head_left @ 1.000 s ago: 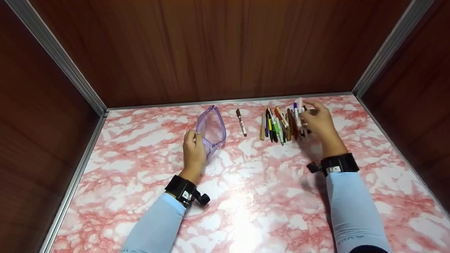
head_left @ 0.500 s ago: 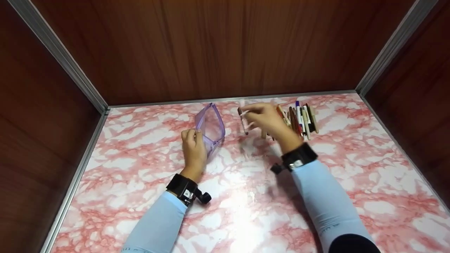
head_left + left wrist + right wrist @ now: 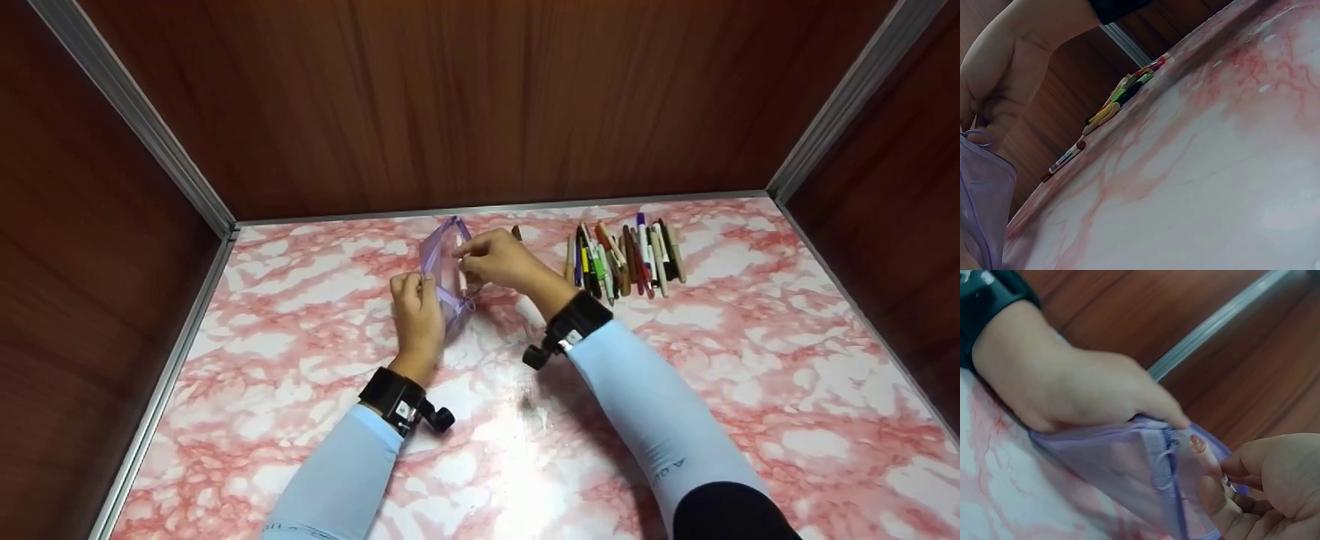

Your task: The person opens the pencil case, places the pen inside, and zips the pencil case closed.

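My left hand [image 3: 418, 319] grips the near-left edge of a purple mesh zip pouch [image 3: 1123, 467], its mouth spread toward the right. At that mouth my right hand [image 3: 501, 261] pinches a pale pink pen [image 3: 1206, 455] between thumb and fingers, the pen's end over the opening in the right wrist view. A zip pull loop hangs near the pouch's lower corner. Just beyond the right hand lies a brown-capped marker [image 3: 1065, 160], mostly covered by that hand in the head view.
Several pens and markers [image 3: 600, 262] lie side by side to the right, near the back edge. The pink-and-white marbled table [image 3: 315, 360] is walled by dark wood panels [image 3: 480, 105] with metal edging at the back and both sides.
My right hand has carried the pale pink pen left from the pen row, past the brown-capped marker, to the pouch's mouth. The left hand has kept its hold with little movement.
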A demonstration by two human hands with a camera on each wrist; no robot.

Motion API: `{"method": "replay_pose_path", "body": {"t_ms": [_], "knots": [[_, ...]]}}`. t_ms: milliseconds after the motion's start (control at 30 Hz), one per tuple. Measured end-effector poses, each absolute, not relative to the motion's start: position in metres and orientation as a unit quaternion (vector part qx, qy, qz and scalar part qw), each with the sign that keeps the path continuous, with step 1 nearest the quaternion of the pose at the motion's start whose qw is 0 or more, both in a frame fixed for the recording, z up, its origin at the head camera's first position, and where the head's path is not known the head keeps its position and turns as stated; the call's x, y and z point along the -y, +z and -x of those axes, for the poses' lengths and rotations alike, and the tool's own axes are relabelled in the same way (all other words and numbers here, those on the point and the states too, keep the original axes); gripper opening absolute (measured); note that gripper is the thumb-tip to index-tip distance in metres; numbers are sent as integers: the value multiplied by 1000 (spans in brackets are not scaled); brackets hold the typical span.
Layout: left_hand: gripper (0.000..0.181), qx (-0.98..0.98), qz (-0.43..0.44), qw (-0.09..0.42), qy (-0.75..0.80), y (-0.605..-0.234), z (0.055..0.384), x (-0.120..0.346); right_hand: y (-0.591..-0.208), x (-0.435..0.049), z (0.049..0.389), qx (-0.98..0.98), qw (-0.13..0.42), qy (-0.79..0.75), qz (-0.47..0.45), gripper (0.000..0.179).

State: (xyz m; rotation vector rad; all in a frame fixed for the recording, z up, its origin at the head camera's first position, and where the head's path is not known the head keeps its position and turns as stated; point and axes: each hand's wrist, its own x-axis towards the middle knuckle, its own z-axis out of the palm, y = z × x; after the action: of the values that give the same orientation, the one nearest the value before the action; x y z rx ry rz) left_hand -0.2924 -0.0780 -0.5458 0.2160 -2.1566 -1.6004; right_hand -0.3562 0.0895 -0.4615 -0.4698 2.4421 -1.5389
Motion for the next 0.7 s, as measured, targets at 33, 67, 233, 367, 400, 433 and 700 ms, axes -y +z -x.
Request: {"method": "replay_pose_path", "body": {"t_ms": [33,67,233,367,400,433,700], "knots": [[30,777,-78,224,-584,-546,292,78,-463,-86,358,-836,107,-513,160,33],[30,773,-76,226,-588,-546,292,79,-464,-82,359,-842,107,-504,160,33],[27,765,-66,235,-596,-546,290,78,-467,-72,362,-870,85,-455,169,30],[27,770,-67,235,-590,-544,289,77,-467,-72,360,-866,69,-463,177,31],[27,771,-73,236,-587,-543,289,78,-467,-73,360,-862,64,-470,179,31],[27,771,-78,238,-586,-543,289,78,-467,-75,359,-859,57,-476,181,31],[23,768,-97,239,-587,-542,291,83,-459,-120,357,-850,0,-508,142,26]]}}
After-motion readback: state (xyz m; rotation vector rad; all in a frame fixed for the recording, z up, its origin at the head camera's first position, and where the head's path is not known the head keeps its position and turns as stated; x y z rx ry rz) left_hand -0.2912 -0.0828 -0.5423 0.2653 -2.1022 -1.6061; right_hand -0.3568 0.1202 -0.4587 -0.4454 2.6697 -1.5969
